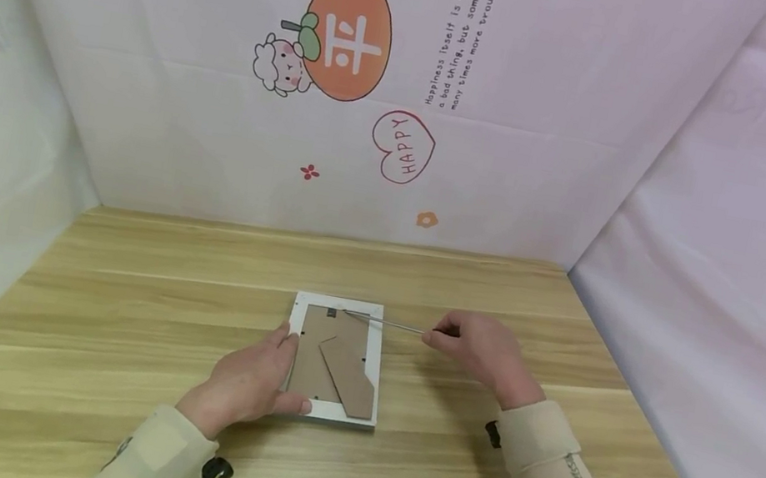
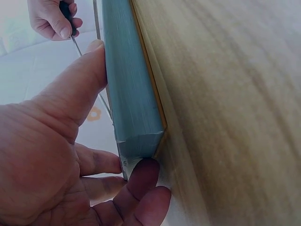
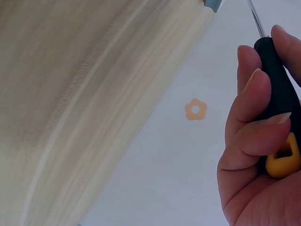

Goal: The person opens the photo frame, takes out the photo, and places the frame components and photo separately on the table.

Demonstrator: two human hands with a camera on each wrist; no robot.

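Observation:
A picture frame (image 1: 372, 347) with a white border lies back side up on the wooden table. Its brown backing board (image 1: 312, 354) shows, with a slanted cardboard stand leg (image 1: 350, 381) and small dark tabs along the edges. My left hand (image 1: 249, 377) grips the frame's near left corner, thumb over the near border and fingers along the left side. The left wrist view shows the frame's blue-grey side (image 2: 131, 80). In my right hand (image 1: 482, 349) is a screwdriver (image 3: 270, 61) with a dark green and yellow handle. Its thin metal shaft reaches left, tip at the backing's far edge beside a dark tab (image 1: 332, 312).
The wood-grain table (image 1: 152, 302) extends around the frame. White printed cloth (image 1: 201, 141) stands behind it, with more cloth at the left and right sides. Dark wrist straps (image 1: 216, 473) hang at both cuffs.

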